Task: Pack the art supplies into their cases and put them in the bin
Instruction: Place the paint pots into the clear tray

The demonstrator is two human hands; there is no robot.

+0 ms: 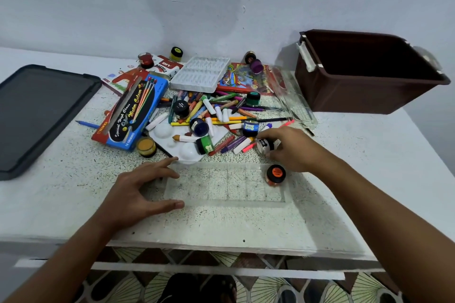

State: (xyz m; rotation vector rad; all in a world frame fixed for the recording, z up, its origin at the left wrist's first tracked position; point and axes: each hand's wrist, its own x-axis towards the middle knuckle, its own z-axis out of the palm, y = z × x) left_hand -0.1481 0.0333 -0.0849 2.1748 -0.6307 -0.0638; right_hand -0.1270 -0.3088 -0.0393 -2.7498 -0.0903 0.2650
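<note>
A clear plastic tray lies flat on the table in front of me. An orange paint jar stands in its far right corner. My left hand rests at the tray's left end, fingers spread against its edge. My right hand grips a small white paint jar with a black cap just beyond the tray. Behind lies a heap of crayons, pens and paint jars. A brown bin stands open at the far right.
A blue water-colour box, a white paint palette, a white moulded insert, a red pastel box and a clear lid surround the heap. A dark lid lies at the left. The table's front edge is near me.
</note>
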